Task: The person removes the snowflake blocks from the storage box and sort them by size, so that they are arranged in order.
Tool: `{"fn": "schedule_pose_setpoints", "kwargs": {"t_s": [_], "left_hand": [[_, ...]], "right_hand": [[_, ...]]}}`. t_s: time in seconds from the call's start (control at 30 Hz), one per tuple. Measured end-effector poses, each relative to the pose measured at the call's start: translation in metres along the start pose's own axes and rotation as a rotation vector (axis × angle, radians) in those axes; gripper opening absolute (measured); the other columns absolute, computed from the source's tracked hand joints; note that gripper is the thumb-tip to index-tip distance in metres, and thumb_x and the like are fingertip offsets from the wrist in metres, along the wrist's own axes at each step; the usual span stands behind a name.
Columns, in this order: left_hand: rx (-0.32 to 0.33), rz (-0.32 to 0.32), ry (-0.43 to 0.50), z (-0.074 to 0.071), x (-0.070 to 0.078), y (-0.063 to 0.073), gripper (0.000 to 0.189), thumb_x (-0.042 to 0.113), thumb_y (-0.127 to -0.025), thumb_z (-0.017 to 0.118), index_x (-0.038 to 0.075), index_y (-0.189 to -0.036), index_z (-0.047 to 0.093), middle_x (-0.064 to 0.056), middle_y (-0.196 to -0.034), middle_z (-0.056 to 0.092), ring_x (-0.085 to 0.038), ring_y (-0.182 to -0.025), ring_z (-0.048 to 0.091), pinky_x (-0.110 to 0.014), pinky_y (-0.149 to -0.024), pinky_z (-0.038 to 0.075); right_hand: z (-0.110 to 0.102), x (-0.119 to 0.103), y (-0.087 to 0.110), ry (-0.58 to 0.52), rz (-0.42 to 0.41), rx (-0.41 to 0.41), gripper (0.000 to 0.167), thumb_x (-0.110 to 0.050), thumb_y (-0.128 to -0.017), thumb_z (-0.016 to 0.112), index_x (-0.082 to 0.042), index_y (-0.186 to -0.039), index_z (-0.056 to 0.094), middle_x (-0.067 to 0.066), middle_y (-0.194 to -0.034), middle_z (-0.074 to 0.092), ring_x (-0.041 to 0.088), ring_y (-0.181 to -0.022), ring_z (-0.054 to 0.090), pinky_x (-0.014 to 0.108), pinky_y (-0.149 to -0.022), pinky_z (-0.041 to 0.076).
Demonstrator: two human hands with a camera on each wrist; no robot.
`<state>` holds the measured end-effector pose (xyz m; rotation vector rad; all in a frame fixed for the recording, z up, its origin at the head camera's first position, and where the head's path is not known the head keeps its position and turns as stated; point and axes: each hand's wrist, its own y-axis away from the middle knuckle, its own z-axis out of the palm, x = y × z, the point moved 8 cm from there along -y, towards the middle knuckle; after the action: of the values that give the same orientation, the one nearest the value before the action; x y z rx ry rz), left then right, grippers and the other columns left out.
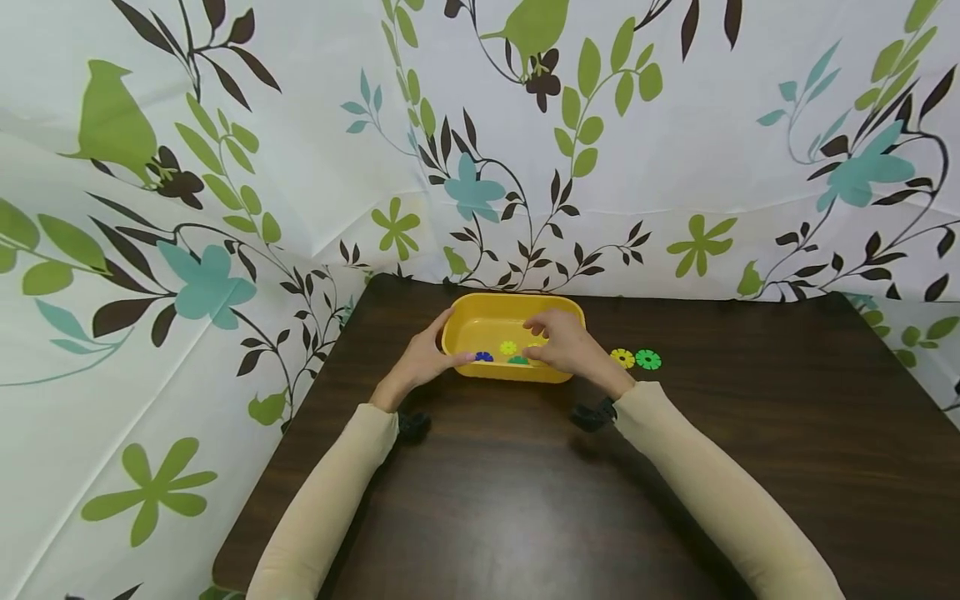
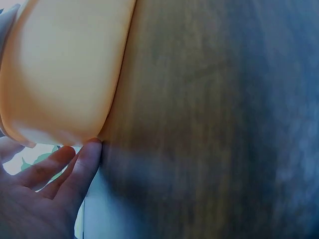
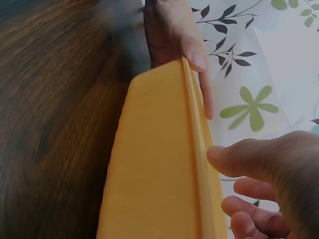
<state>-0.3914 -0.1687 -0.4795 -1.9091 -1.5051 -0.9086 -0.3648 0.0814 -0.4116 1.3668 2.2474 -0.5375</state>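
A yellow plastic tub (image 1: 513,372) sits at the back of the table, with a few flower-shaped plastic discs in it: a blue disc (image 1: 483,357), a yellow disc (image 1: 508,347) and a partly hidden green disc (image 1: 517,360). At the tub's left end my left hand (image 1: 423,358) holds the rim, thumb over the front edge and fingers against the outer wall. Over the tub's right side hovers my right hand (image 1: 566,340); its thumb and bent fingers stand apart, and nothing shows between them in the right wrist view.
Another yellow disc (image 1: 622,358) and a green disc (image 1: 648,359) lie on the dark wooden table (image 1: 495,500), right of the tub. Behind and left of the table hangs a white cloth (image 1: 300,167) printed with leaves and birds.
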Motion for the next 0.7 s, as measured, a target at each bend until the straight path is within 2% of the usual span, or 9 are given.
{"fn": "schedule_pose_setpoints", "kwargs": {"t_s": [0.27, 0.43, 0.57, 0.7], "left_hand": [[0.021, 0.045, -0.051, -0.002, 0.005, 0.001, 0.111, 0.052, -0.088, 0.089, 0.015, -0.174, 0.029, -0.014, -0.178, 0.037, -0.038, -0.163, 0.039, -0.060, -0.134, 0.033], [0.035, 0.072, -0.078, -0.004, 0.006, 0.002, 0.110, 0.053, -0.087, 0.089, 0.012, -0.172, 0.033, -0.014, -0.177, 0.038, -0.039, -0.163, 0.039, -0.059, -0.134, 0.034], [0.047, 0.105, -0.077, -0.005, 0.011, 0.002, 0.108, 0.052, -0.087, 0.089, 0.010, -0.171, 0.035, -0.015, -0.176, 0.039, -0.040, -0.161, 0.041, -0.060, -0.132, 0.037], [0.059, 0.106, -0.067, -0.006, 0.012, 0.002, 0.106, 0.049, -0.088, 0.089, 0.010, -0.171, 0.037, -0.015, -0.176, 0.039, -0.040, -0.161, 0.040, -0.061, -0.132, 0.036]], "right_hand": [[0.024, -0.011, -0.020, 0.021, -0.012, -0.083, 0.045, -0.019, -0.095, 0.085, 0.001, -0.134, 0.073, 0.018, -0.125, 0.076, 0.034, -0.114, 0.070, 0.049, -0.103, 0.060], [0.038, -0.019, -0.033, 0.054, -0.062, -0.160, 0.044, -0.017, -0.095, 0.085, 0.000, -0.135, 0.074, 0.017, -0.129, 0.076, 0.035, -0.120, 0.070, 0.049, -0.107, 0.060], [0.043, -0.021, -0.042, 0.056, -0.077, -0.179, 0.044, -0.014, -0.095, 0.085, -0.001, -0.135, 0.074, 0.015, -0.130, 0.076, 0.036, -0.121, 0.070, 0.049, -0.108, 0.060], [0.049, -0.020, -0.049, 0.056, -0.079, -0.215, 0.042, -0.012, -0.096, 0.083, -0.003, -0.136, 0.074, 0.014, -0.133, 0.076, 0.033, -0.120, 0.069, 0.047, -0.109, 0.060]]}}
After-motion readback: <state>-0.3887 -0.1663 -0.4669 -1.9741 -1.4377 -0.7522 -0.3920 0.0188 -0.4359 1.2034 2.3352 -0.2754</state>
